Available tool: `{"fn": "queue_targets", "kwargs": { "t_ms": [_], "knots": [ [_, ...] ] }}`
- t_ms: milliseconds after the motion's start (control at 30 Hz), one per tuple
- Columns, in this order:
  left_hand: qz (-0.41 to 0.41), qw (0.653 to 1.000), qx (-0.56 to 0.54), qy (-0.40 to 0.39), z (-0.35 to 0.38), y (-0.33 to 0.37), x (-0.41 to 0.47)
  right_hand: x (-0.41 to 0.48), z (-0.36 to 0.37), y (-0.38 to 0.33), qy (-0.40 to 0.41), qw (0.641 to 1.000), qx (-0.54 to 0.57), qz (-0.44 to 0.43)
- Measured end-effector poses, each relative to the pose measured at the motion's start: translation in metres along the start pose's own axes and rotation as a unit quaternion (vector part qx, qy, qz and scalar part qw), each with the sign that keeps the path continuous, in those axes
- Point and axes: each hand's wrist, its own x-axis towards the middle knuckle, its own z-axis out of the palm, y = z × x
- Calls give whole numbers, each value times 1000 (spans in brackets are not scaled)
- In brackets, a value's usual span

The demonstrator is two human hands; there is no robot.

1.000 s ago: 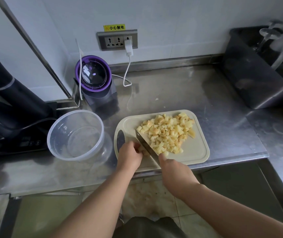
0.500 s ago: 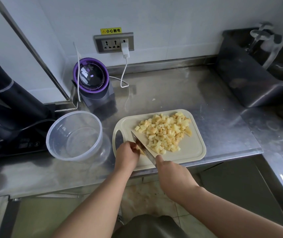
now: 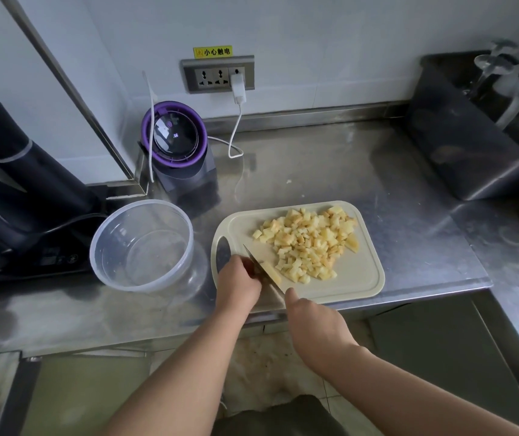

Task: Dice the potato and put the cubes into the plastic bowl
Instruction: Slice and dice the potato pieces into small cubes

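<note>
The right hand is clenched round the handle of one knife, at the near edge of the cutting board. The blade runs slantwise toward the board's handle slot. The left hand sits against the blade's left side with its fingers curled down on one uncut potato piece, of which a pale strip shows just right of the blade.

Beyond that, on the middle and far part of the board, lies one loose heap of potato cubes, too many to count, several dozen at least.

One clear plastic bowl stands just left of the board, its bottom showing through. Well to the board's far right, one dark bin holds a clear item too blurred to name.
</note>
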Motion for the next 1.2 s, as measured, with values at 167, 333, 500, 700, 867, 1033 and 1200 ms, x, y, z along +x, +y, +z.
{"fn": "queue_targets", "kwargs": {
  "t_ms": [167, 333, 500, 700, 867, 1033, 1200],
  "knots": [
    [-1, 1000, 3, -3, -2, 2, -3, 10, 4, 0, 9, 1000, 14, 5],
    [30, 999, -33, -12, 1, -5, 2, 7, -9, 9, 19, 998, 65, 8],
    [78, 996, -5, -36, 2, -11, 7, -11, -23, 23, 71, 995, 66, -34],
    [138, 986, 53, -79, 2, -10, 9, -18, -38, 34, 103, 991, 76, -30],
    [137, 983, 83, -91, -1, -17, 7, -16, -37, 35, 93, 991, 90, -24],
    [176, 967, 161, -86, -7, -22, -1, -11, -36, 34, 78, 995, 64, -16],
    [204, 954, 218, -38, -10, -23, -3, -8, -28, 31, 66, 997, 20, -24]
  ]
}}
